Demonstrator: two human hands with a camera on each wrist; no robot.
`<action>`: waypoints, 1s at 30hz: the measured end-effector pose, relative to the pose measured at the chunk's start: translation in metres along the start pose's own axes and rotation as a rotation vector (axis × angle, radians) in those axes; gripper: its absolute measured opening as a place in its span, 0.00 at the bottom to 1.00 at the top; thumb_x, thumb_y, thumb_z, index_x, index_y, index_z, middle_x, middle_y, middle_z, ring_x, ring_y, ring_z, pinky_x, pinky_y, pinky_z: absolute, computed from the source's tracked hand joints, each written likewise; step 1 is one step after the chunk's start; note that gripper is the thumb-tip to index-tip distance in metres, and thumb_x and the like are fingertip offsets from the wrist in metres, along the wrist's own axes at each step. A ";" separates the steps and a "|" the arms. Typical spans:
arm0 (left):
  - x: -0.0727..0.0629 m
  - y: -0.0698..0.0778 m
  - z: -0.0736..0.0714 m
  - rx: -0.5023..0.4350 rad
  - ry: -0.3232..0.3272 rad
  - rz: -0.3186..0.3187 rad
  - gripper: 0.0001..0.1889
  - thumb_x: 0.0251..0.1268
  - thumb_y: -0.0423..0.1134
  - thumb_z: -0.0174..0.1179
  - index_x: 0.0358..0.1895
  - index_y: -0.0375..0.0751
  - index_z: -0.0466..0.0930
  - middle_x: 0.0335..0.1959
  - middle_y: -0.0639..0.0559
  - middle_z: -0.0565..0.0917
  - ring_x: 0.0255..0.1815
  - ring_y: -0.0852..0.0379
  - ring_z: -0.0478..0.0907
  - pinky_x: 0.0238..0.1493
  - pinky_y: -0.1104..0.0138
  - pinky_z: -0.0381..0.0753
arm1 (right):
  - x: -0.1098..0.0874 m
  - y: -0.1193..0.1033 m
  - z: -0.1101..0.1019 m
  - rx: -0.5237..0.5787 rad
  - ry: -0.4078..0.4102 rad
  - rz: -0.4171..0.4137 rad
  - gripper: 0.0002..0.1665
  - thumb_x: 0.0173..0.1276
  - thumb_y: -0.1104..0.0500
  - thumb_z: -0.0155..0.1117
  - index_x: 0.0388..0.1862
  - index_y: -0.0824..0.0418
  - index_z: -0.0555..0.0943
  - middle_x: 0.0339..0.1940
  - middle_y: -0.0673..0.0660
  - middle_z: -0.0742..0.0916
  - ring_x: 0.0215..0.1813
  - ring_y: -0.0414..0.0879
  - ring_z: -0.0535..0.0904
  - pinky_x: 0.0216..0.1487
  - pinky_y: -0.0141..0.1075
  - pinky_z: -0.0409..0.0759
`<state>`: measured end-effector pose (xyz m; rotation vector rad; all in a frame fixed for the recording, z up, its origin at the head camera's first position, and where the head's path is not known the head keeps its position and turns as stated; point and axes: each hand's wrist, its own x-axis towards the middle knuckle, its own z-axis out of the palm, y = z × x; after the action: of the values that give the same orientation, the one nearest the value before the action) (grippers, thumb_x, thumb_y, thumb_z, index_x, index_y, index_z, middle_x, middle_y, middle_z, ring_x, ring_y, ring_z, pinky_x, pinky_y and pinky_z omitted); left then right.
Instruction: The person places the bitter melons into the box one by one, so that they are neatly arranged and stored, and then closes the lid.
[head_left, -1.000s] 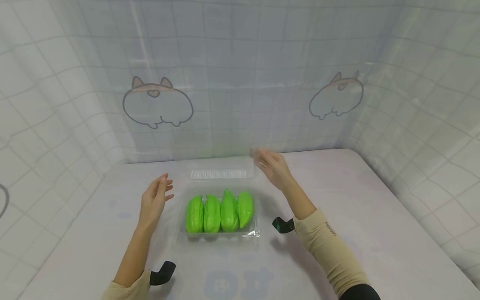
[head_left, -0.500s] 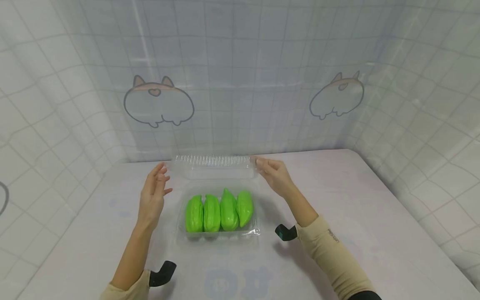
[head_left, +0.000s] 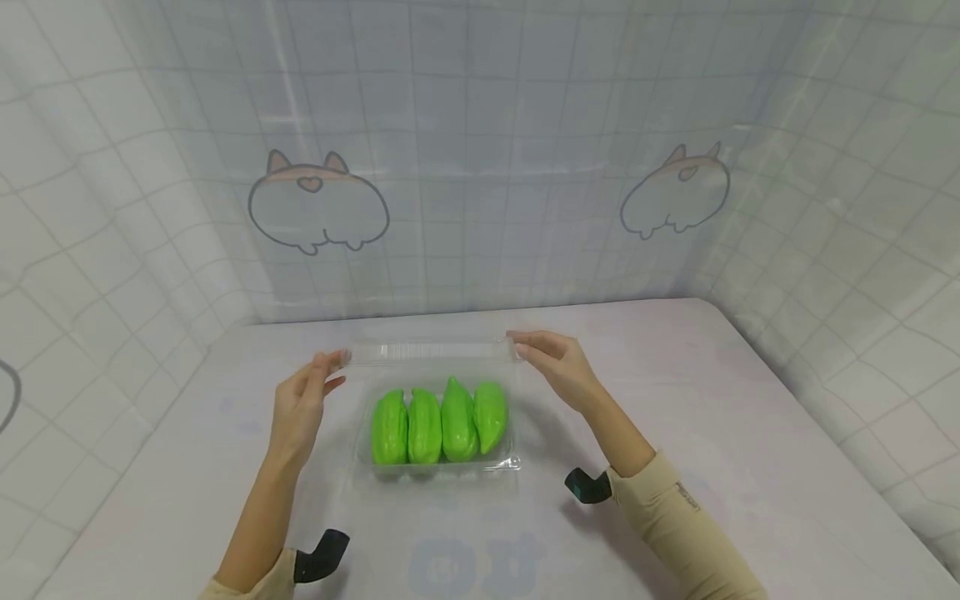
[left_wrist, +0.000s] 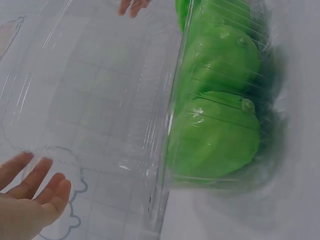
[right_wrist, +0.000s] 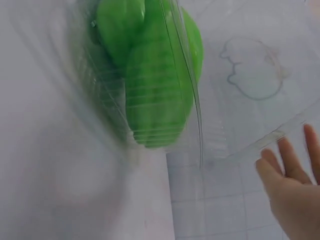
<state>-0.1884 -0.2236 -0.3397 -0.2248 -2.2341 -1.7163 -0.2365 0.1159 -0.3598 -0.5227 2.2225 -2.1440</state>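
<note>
A clear plastic clamshell box (head_left: 435, 469) lies on the table, holding several bright green, star-fruit-like pieces (head_left: 460, 425) side by side. Its hinged lid (head_left: 431, 352) stands raised at the back. My left hand (head_left: 296, 412) is at the lid's left end; in the left wrist view its loosely extended fingertips (left_wrist: 45, 164) meet the clear edge. At the opposite end is my right hand (head_left: 558, 371), its fingers (right_wrist: 290, 162) stretched toward the lid's rim and touching it. Neither wrist view shows fingers wrapped around the plastic.
A pale table (head_left: 660, 400) spreads around the box, backed by a grid-patterned curtain (head_left: 480, 208) with cartoon animal drawings. More grid-patterned curtain stands at both sides. Black wrist-camera mounts (head_left: 588, 486) stick out from the beige sleeves (head_left: 675, 533).
The lid has come up from lying back and tilted forward toward the box. My right hand has moved nearer with it. The left hand has moved slightly to the lid's left end.
</note>
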 end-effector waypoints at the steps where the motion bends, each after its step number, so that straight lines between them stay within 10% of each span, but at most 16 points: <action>1: -0.001 0.000 -0.001 0.006 -0.001 -0.002 0.28 0.77 0.48 0.38 0.57 0.22 0.72 0.56 0.40 0.76 0.53 0.70 0.72 0.54 0.78 0.75 | -0.003 -0.001 0.000 -0.037 0.002 0.022 0.20 0.67 0.57 0.60 0.54 0.67 0.78 0.61 0.58 0.79 0.65 0.50 0.69 0.69 0.48 0.64; 5: -0.007 -0.002 -0.004 0.081 -0.031 -0.041 0.26 0.76 0.48 0.41 0.58 0.25 0.72 0.58 0.39 0.76 0.50 0.73 0.73 0.55 0.80 0.72 | -0.013 -0.005 0.000 -0.084 -0.026 0.083 0.24 0.67 0.56 0.60 0.59 0.66 0.75 0.62 0.60 0.78 0.65 0.52 0.69 0.68 0.49 0.65; 11: -0.017 -0.006 -0.007 0.176 -0.086 -0.106 0.25 0.74 0.48 0.46 0.61 0.30 0.71 0.61 0.40 0.75 0.47 0.82 0.68 0.65 0.55 0.68 | -0.027 -0.005 0.001 -0.177 -0.092 0.115 0.27 0.67 0.53 0.61 0.61 0.64 0.74 0.63 0.60 0.77 0.66 0.54 0.68 0.67 0.53 0.64; 15: -0.023 -0.011 -0.009 0.196 -0.113 -0.085 0.23 0.72 0.44 0.50 0.62 0.30 0.70 0.61 0.38 0.74 0.46 0.83 0.69 0.58 0.71 0.73 | -0.034 -0.004 0.003 -0.217 -0.124 0.110 0.27 0.67 0.53 0.61 0.62 0.64 0.73 0.64 0.58 0.76 0.69 0.54 0.65 0.69 0.54 0.61; 23: -0.033 -0.018 -0.010 0.207 -0.170 -0.016 0.25 0.69 0.40 0.55 0.63 0.28 0.67 0.63 0.34 0.70 0.63 0.41 0.69 0.52 0.89 0.65 | -0.044 -0.002 0.008 -0.212 -0.128 0.140 0.31 0.67 0.55 0.61 0.65 0.68 0.69 0.67 0.62 0.72 0.69 0.58 0.64 0.68 0.50 0.63; 30: -0.042 -0.025 -0.013 0.296 -0.210 0.033 0.25 0.65 0.38 0.59 0.61 0.27 0.69 0.61 0.33 0.72 0.64 0.40 0.66 0.57 0.78 0.72 | -0.058 0.004 0.012 -0.245 -0.105 0.193 0.35 0.66 0.55 0.62 0.67 0.70 0.66 0.66 0.67 0.72 0.65 0.62 0.68 0.64 0.52 0.70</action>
<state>-0.1553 -0.2403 -0.3736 -0.3851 -2.5835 -1.3769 -0.1796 0.1183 -0.3770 -0.3953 2.3804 -1.7258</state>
